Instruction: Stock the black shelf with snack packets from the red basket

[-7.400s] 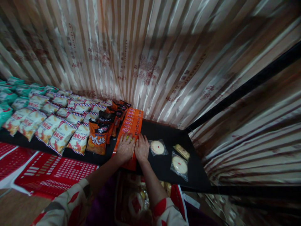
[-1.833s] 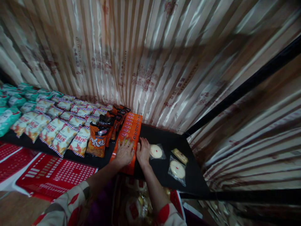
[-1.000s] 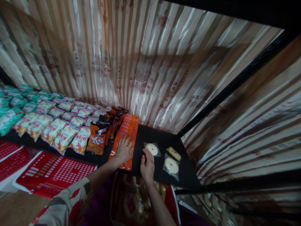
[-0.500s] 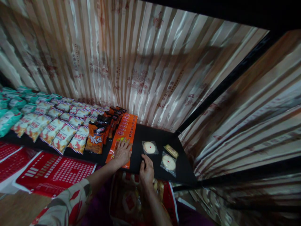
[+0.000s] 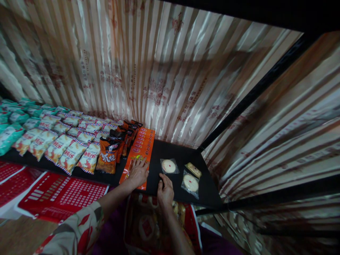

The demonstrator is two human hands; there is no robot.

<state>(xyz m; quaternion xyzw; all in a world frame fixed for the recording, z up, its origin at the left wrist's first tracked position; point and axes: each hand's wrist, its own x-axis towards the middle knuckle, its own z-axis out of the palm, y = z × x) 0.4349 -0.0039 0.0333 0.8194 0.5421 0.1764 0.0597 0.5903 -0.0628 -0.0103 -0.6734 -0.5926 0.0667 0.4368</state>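
Note:
My left hand [image 5: 138, 173] lies flat, fingers spread, on the lower part of a long orange printed packet [image 5: 143, 143]. At the front edge of the black shelf [image 5: 170, 148] rests my right hand [image 5: 165, 189], open and loosely bent, with nothing seen in it. Just beyond its fingertips is a round pale cake in clear wrap [image 5: 169, 166]. A second round wrapped cake [image 5: 190, 183] and a small yellowish wrapped piece [image 5: 193, 170] lie further right. Left of the orange packet stands a row of orange and black snack bags [image 5: 107, 157].
Rows of white snack bags [image 5: 71, 156] and teal bags [image 5: 12, 138] fill the shelf's left side. Below are red baskets [image 5: 63, 194] and a red container [image 5: 195, 223] of wrapped food at my lap. A striped curtain [image 5: 159, 71] hangs behind; a black post [image 5: 249, 95] slants at right.

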